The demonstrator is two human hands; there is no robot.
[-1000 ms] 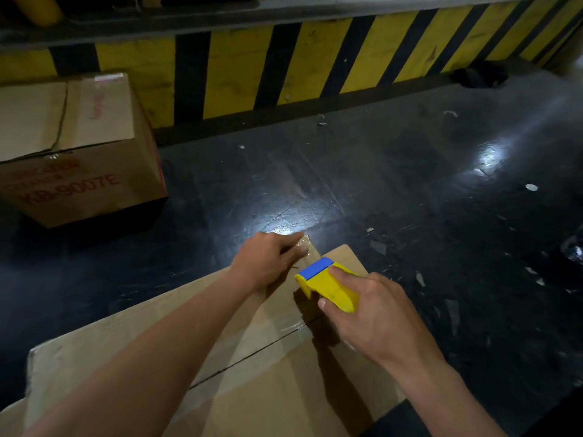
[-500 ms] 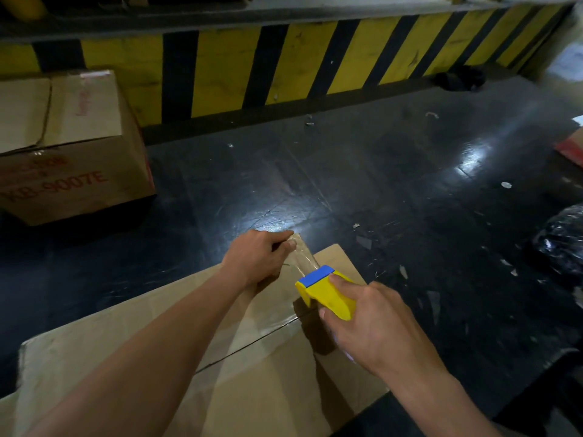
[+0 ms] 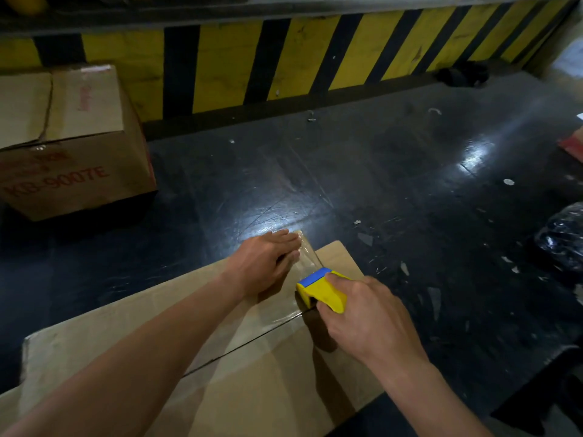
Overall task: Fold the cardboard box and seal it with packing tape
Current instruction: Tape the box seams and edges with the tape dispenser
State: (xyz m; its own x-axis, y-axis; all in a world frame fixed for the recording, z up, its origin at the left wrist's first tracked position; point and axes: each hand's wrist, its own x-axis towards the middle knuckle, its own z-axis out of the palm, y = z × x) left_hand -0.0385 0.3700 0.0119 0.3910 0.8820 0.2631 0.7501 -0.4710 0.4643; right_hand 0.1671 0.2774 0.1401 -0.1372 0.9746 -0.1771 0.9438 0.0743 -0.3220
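Cardboard box (image 3: 126,357): sealing in hand; left hand (image 3: 262,263), fingers straight, pins tape (image 3: 307,253) at far edge; right hand (image 3: 369,316) grip clasps tape dispenser (image 3: 321,288); next, draw it nearward, tape taut.

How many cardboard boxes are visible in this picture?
2. The cardboard box being taped lies nearest; the printed cardboard box stands far left by the striped wall. A reddish thing cut off at the right edge might be another.
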